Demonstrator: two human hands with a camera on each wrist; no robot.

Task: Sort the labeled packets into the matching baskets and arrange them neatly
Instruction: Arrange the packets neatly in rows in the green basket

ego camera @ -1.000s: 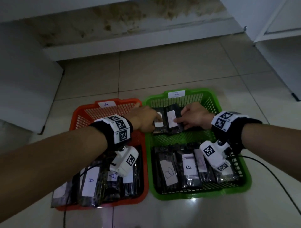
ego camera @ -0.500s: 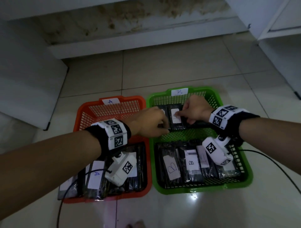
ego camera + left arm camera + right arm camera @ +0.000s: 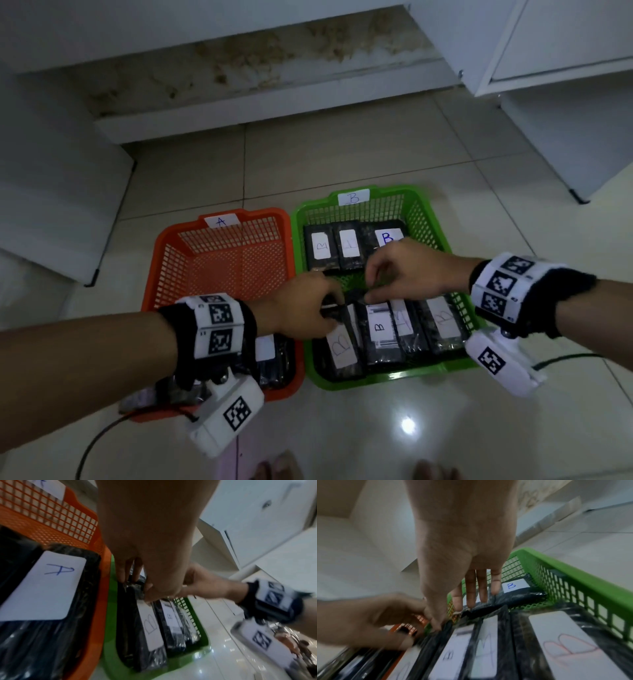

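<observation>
The green basket (image 3: 432, 219) tagged B holds black packets with white B labels: three in a back row (image 3: 349, 245) and several in a front row (image 3: 381, 330). My left hand (image 3: 334, 308) pinches the far end of the leftmost front-row B packet (image 3: 342, 346), fingers and thumb curled on it (image 3: 137, 584). Beside it, my right hand (image 3: 371, 291) hovers over the front row with straight fingers (image 3: 471, 601), its thumb touching a packet's far end. The orange basket (image 3: 164, 246) tagged A holds A-labelled packets (image 3: 42, 588) at its near end.
Both baskets sit side by side on a glossy tiled floor (image 3: 342, 154). A white ledge (image 3: 274, 109) runs behind, white cabinets (image 3: 565, 85) stand at the right and a white panel (image 3: 51, 188) at the left. Cables (image 3: 102, 435) trail from my wrists.
Both hands have pulled back from the back row of the green basket to its front row. The back-row packets now lie uncovered. My left hand has taken the leftmost front packet.
</observation>
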